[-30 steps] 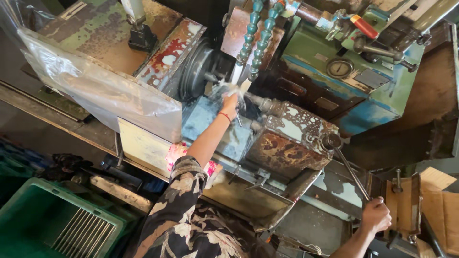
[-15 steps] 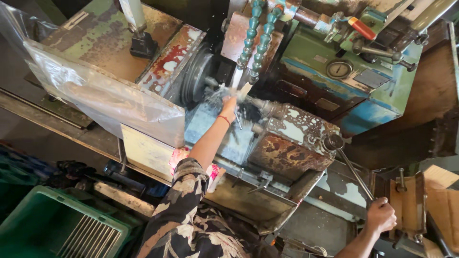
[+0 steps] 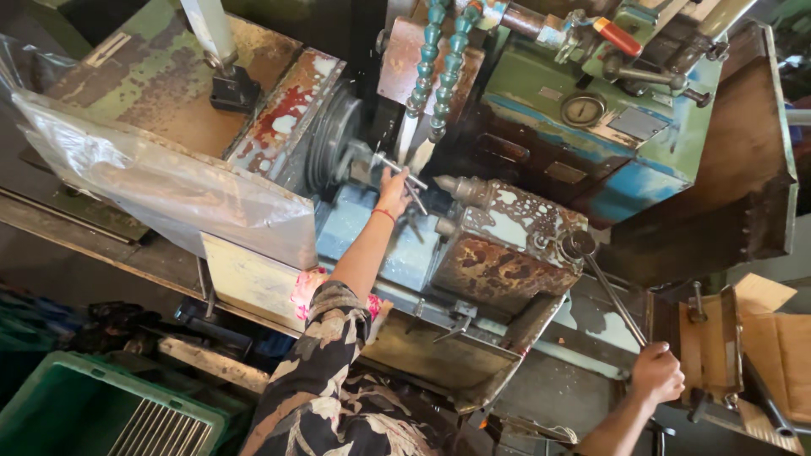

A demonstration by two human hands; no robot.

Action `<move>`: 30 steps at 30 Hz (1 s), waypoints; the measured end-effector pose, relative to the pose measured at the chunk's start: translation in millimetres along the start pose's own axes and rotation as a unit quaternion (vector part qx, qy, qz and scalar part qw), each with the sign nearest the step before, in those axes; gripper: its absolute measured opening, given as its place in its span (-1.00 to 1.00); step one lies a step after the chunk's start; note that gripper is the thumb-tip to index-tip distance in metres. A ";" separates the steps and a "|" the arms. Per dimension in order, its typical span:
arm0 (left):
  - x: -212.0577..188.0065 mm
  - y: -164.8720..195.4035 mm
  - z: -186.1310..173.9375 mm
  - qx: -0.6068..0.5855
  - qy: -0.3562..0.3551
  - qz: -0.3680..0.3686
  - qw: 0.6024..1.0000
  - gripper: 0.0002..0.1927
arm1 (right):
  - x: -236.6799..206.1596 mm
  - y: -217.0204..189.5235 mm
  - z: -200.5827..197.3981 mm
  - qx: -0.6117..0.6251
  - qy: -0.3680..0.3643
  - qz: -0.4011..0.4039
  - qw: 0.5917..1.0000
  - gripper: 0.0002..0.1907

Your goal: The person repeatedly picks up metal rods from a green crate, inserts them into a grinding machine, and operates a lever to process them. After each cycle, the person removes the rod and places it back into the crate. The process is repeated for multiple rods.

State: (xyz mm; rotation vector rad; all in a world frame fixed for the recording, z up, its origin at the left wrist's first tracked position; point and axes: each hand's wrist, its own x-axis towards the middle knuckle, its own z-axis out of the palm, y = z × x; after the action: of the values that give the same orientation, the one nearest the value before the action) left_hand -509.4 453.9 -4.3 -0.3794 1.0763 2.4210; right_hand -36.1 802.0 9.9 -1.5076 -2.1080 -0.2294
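My left hand [image 3: 393, 191] reaches up into an old, rust-stained lathe and grips a thin metal rod [image 3: 402, 176] right beside the round chuck [image 3: 334, 143]. A red band circles that wrist. Two teal segmented coolant hoses [image 3: 431, 59] hang just above the hand. My right hand [image 3: 657, 373] is closed around the lower end of a long steel lever [image 3: 610, 295] that rises to a round hub on the rusty tailstock [image 3: 507, 245]. My sleeve has a dark floral print.
A clear plastic sheet [image 3: 160, 190] hangs as a guard at the left. A green crate [image 3: 93, 414] stands at the bottom left. The green and blue machine housing [image 3: 608, 127] carries a gauge at the upper right. Cardboard pieces [image 3: 773, 338] lie at the right edge.
My left hand has shifted slightly along the rod at the chuck. My right hand stays closed on the lever. The view has moved a little.
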 end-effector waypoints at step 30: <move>9.7 -4.6 13.5 0.097 0.020 0.085 0.991 -0.35 | 41.4 1.5 26.7 0.036 0.069 -0.022 0.997 -0.48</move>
State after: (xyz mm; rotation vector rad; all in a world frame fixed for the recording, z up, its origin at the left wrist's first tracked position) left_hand -516.2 469.7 -2.4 -0.2818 1.3985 2.4342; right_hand -53.0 848.3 8.4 -1.3640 -2.0207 -0.2628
